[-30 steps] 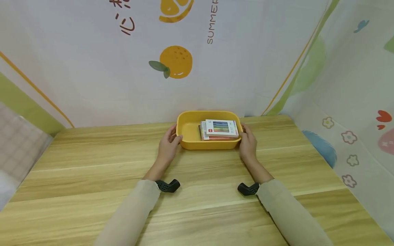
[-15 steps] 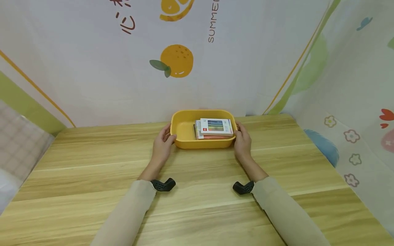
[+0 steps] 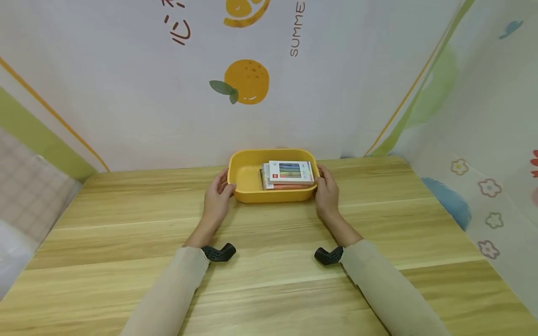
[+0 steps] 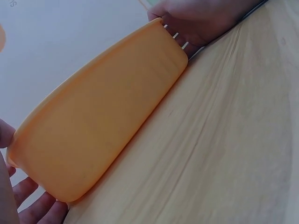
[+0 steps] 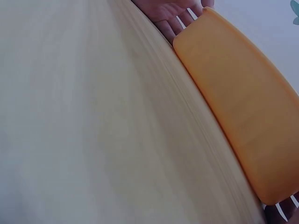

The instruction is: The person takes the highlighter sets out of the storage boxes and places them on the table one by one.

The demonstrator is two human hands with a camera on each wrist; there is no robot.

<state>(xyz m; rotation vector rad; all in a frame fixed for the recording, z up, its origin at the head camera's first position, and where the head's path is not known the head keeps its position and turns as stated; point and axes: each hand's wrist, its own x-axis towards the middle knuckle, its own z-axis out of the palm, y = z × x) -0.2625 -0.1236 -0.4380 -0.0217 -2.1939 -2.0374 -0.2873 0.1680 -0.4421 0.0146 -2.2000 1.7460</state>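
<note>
L hand [image 3: 216,198] grips the left end of the yellow tray [image 3: 245,192], thumb over the rim, fingers curled round the outer wall. R hand [image 3: 327,195] clasps the opposite end the same way. One hand per end probably keeps the tray level w/ its load. Inside the tray, toward its right half, lies a flat white box w/ colored stripes [image 3: 291,171] atop an orange-edged pack. Tray sits on the wooden table [image 3: 269,261], near the far edge, just before the orange-print backdrop [image 3: 245,81].

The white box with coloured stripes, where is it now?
In the head view, the white box lies on top of a stack in the right half of the yellow tray, between the left hand and right hand.
</note>
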